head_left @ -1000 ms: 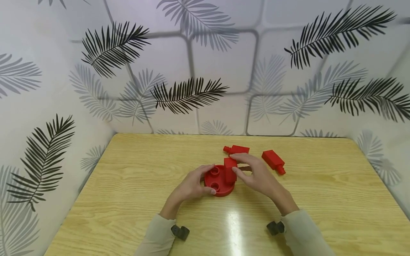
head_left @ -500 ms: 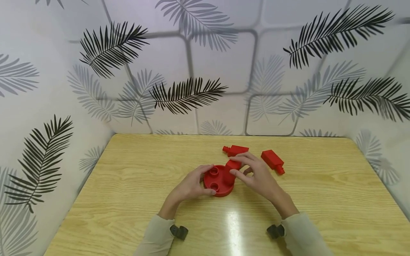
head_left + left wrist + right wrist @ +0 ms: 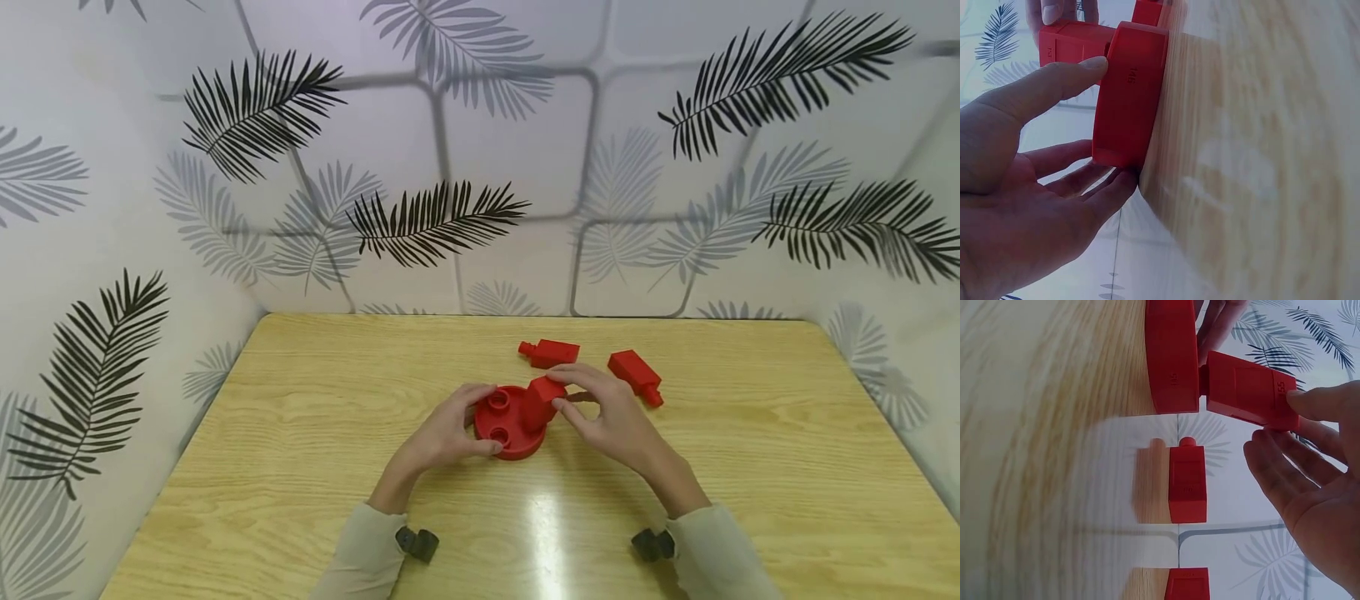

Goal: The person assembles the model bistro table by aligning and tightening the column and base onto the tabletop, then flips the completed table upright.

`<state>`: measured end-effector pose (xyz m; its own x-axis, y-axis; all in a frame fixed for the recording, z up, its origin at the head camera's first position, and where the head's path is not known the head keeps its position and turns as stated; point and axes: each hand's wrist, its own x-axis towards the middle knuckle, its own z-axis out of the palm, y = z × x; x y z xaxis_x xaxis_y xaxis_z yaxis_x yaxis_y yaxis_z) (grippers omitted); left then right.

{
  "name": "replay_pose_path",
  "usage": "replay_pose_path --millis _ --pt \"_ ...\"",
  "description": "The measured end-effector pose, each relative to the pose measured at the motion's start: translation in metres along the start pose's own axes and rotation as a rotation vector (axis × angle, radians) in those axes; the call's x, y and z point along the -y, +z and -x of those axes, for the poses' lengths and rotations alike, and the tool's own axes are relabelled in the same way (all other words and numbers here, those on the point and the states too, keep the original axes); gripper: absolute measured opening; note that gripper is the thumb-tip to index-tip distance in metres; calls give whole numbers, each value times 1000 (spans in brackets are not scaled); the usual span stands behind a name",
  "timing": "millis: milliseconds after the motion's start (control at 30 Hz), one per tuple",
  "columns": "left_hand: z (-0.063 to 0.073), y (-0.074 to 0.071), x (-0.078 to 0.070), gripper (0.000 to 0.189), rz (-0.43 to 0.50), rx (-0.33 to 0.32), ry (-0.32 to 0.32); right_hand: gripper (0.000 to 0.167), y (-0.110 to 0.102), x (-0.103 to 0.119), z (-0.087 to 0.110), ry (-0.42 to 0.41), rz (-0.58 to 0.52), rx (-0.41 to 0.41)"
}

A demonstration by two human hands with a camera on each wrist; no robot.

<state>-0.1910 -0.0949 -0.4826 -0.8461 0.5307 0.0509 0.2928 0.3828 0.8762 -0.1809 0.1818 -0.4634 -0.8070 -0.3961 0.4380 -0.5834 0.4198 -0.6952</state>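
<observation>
A round red base [image 3: 519,450] with raised ring sockets lies flat on the table. My left hand [image 3: 447,435] grips its left side, and in the left wrist view the thumb [image 3: 1079,76] presses the rim while the fingers reach round the side. A red rectangular block [image 3: 537,407] stands at the base's right side, leaning to the right. The right hand [image 3: 613,418] pinches its top end between thumb and fingers. In the right wrist view, the block's [image 3: 1247,390] narrower neck meets the base [image 3: 1172,362]; the neck's tip is hidden behind the rim.
Two more red blocks with knobbed necks lie on the wooden table [image 3: 315,400]: one block [image 3: 555,353] behind the base, another block [image 3: 633,373] to the right. A leaf-patterned wall [image 3: 517,267] rises behind the table.
The red block has turned about its length and now tilts to the right, its top shifting with the right hand. The left hand keeps its hold on the base.
</observation>
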Motion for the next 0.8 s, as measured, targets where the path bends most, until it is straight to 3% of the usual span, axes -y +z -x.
replay_pose_path --millis 367,500,800 --pt "0 1 1 81 28 -17 -31 42 -4 2 6 59 -100 -1" --pt "0 0 0 81 40 -19 -27 51 -3 4 7 74 -80 45" --pt "0 -1 1 80 99 -5 -12 43 3 10 5 39 -40 76"
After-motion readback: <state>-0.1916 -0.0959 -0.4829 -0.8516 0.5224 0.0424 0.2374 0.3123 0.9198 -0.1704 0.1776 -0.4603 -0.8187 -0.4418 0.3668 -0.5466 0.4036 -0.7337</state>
